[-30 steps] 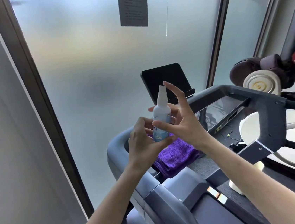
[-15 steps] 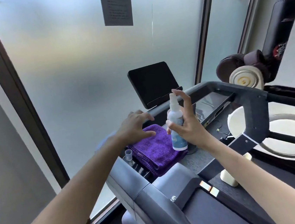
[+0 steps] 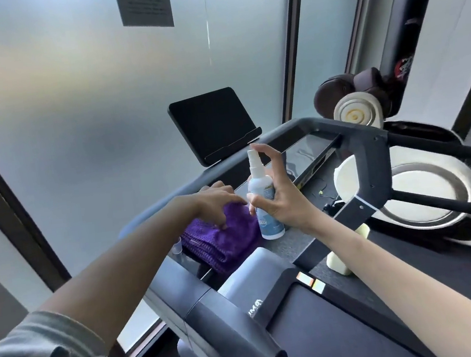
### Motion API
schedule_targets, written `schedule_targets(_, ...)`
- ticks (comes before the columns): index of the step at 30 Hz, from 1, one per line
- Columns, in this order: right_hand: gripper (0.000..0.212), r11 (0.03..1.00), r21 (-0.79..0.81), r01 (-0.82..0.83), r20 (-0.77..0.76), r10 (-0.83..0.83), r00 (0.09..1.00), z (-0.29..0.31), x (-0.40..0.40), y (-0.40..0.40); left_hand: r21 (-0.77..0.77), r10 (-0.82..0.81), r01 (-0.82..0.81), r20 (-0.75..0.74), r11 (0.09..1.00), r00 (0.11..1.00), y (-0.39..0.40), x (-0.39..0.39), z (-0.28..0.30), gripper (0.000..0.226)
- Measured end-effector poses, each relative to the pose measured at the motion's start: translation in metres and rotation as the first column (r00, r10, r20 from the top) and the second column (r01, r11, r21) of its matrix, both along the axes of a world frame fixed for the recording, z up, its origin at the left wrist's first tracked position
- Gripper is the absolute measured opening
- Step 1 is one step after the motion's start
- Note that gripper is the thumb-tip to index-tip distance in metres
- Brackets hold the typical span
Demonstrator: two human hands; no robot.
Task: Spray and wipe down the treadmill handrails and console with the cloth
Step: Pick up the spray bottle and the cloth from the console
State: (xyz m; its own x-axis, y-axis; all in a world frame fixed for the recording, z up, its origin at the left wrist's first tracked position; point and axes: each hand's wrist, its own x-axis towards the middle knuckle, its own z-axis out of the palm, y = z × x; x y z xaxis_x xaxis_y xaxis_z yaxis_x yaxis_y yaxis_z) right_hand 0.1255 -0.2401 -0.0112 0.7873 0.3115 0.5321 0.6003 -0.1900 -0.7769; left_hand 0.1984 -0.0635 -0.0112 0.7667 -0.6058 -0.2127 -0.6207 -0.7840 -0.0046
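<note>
On the treadmill console [image 3: 310, 152], just in front of the dark tablet screen [image 3: 212, 123], lies a folded purple cloth [image 3: 220, 238]. Left hand [image 3: 212, 200] rests on top of that cloth, fingers bent down into the pile, thumb tip pressing the fabric. Right of the cloth, touching its edge, a white spray bottle [image 3: 263, 198] stands upright on the console; the right hand [image 3: 282, 196] grips its body, forefinger arched over the nozzle. Farther right runs the grey handrail [image 3: 372, 162].
</note>
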Motion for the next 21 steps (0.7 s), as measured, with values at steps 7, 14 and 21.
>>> schedule_targets(7, 0.074, 1.0, 0.004, -0.021, -0.004, 0.021, 1.0, -0.001, -0.001, -0.007, 0.043, -0.094, 0.089, 0.119, 0.995, 0.988, -0.005, 0.001, 0.012, 0.06)
schedule_targets(14, 0.075, 1.0, 0.006, -0.027, -0.001, 0.027, 1.0, 0.001, -0.002, -0.009, -0.002, -0.056, 0.058, 0.189, 0.998, 0.98, 0.012, -0.006, 0.02, 0.035)
schedule_targets(21, 0.078, 0.997, 0.072, 0.003, 0.016, -0.004, 1.0, 0.008, 0.003, -0.029, -0.337, 0.285, -0.219, 0.162, 0.916, 0.945, 0.043, -0.013, 0.068, 0.046)
